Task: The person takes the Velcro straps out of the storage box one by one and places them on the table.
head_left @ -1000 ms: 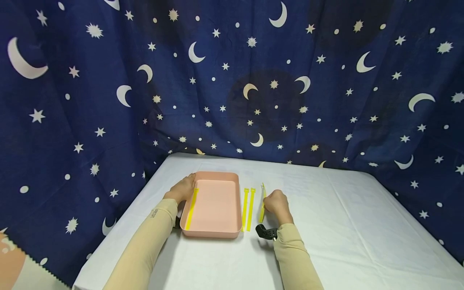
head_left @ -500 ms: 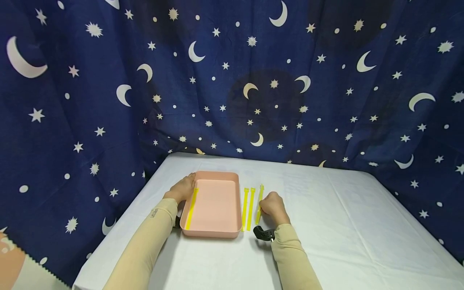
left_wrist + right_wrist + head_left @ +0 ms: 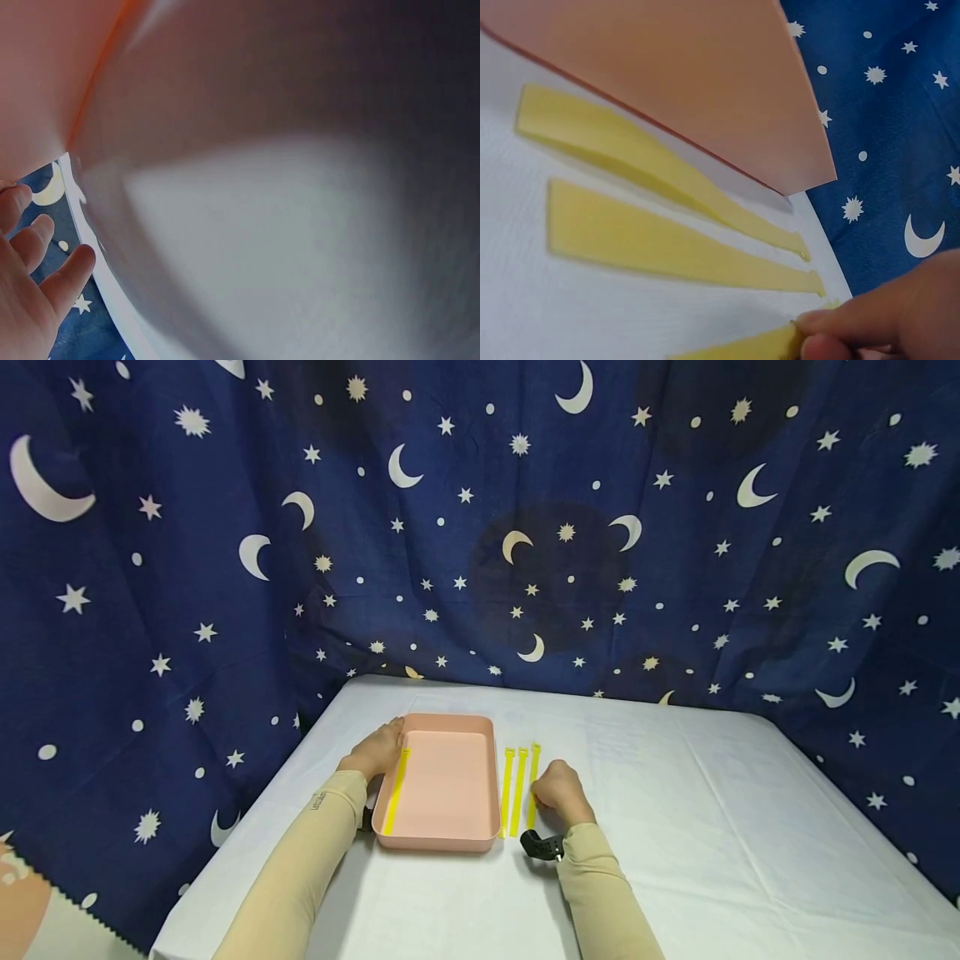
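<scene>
On the white tablecloth (image 3: 675, 827), the right hand (image 3: 558, 795) pinches the near part of a yellow strap (image 3: 532, 785) between thumb and fingertip (image 3: 832, 319), the strap lying flat as the rightmost of three parallel straps, just beside the second strap (image 3: 521, 791) and the third strap (image 3: 507, 792), which lies against the right wall of the pink tray (image 3: 450, 839). The left hand (image 3: 377, 749) rests with relaxed fingers on the tray's far left corner, touching the rim and gripping nothing, and a fourth yellow strap (image 3: 395, 792) lies inside the tray along its left wall. Behind the table hangs a dark blue curtain (image 3: 480, 527) printed with moons and stars.
</scene>
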### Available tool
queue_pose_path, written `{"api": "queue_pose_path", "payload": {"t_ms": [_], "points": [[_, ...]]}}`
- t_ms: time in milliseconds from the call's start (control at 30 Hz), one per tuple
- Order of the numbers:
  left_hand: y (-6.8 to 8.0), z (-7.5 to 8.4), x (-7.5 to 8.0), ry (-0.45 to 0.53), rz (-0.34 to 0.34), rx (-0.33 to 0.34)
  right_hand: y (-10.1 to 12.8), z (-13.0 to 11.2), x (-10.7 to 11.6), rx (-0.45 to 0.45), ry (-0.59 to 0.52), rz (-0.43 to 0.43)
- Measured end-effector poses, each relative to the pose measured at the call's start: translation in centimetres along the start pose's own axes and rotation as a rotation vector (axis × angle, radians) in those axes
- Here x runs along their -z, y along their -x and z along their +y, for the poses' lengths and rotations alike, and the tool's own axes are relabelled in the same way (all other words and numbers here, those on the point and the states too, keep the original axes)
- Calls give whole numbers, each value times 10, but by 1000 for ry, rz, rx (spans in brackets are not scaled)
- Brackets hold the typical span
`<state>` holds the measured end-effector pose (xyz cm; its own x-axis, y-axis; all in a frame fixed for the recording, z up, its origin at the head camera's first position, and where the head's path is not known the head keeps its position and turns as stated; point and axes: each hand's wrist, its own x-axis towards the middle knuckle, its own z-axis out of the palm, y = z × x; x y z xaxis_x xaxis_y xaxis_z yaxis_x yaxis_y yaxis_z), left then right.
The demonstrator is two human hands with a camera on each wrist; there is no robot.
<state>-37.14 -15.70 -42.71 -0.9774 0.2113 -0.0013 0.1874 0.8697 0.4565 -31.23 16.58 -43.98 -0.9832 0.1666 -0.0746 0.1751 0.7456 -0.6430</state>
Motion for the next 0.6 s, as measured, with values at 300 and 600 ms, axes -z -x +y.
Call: {"api": "queue_pose_path", "payload": {"t_ms": [300,600], "points": [[-1,-2,-1,-7,4,-5,0,0,0,-24,-13,-17],[0,-1,0,-6,0,-9,-1,2,6,-42,-150,-22]]}}
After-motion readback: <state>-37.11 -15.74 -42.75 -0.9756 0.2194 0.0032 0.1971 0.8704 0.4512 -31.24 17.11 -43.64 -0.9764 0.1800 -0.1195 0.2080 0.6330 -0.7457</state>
